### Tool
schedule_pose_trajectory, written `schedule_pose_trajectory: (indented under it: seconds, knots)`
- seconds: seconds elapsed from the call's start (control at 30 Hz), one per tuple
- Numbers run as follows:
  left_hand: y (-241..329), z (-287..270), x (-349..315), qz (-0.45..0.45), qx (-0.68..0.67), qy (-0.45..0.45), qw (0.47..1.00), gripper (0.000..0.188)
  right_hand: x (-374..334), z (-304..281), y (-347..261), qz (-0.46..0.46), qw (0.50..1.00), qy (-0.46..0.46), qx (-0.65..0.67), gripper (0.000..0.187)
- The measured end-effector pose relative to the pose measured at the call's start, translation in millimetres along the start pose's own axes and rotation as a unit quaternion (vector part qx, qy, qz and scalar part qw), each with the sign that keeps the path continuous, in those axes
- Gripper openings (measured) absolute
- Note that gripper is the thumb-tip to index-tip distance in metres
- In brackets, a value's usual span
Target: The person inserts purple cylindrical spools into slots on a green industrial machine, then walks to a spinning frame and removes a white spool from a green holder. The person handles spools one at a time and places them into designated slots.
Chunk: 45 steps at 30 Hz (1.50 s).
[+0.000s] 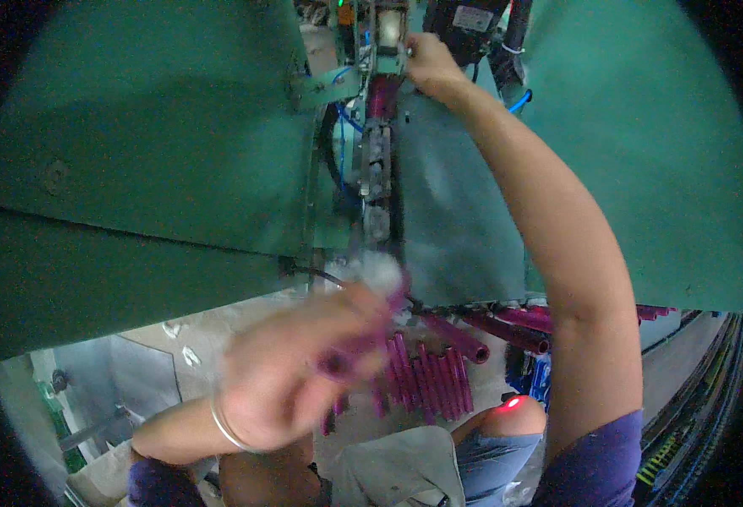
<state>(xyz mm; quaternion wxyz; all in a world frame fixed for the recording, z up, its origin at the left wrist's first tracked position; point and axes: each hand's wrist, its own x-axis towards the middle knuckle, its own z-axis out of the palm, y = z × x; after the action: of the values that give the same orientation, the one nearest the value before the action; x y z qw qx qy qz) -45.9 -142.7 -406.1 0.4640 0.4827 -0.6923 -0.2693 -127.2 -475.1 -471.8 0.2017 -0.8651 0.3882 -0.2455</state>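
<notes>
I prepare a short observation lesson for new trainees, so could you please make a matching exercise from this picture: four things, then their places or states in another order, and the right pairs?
Things
1. Left hand
2. Right hand
3. Bangle
4. Red light spot

Places or states
A. On a bare knee
B. At the far end of the green machine
C. Blurred, around a purple tube
D. Around a wrist

Pairs: 1-C, 2-B, 3-D, 4-A

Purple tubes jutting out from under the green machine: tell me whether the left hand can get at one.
Probably yes: the left hand is nearby and the nearest jutting tube looks uncovered, though a held tube occupies the hand.
</notes>
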Motion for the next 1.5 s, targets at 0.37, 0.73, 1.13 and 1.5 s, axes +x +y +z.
schedule_pose_trajectory:
  seconds: [0.37,0.73,1.13,1.5]
  knots:
    - [-55.3,11.4,76.0,-0.058,-0.033,0.297,0.952,0.025,6.5,-1.8,2.1,-0.02,0.999,-0.026,-0.007,0.029]
    - [-122.5,34.3,124.8,-0.012,0.043,0.347,0.937,0.022,11.3,1.7,6.2,-0.01,0.996,-0.08,-0.049,0.027]
    - [-148.7,47.3,140.7,-0.065,0.122,0.336,0.932,0.024,7.9,-9.1,-1.0,-0.054,0.995,-0.063,-0.062,0.037]
    - [-144.2,64.2,134.2,-0.061,0.228,0.3,0.924,0.027,3.3,-9.8,-2.4,0.009,0.998,-0.067,0.001,0.036]
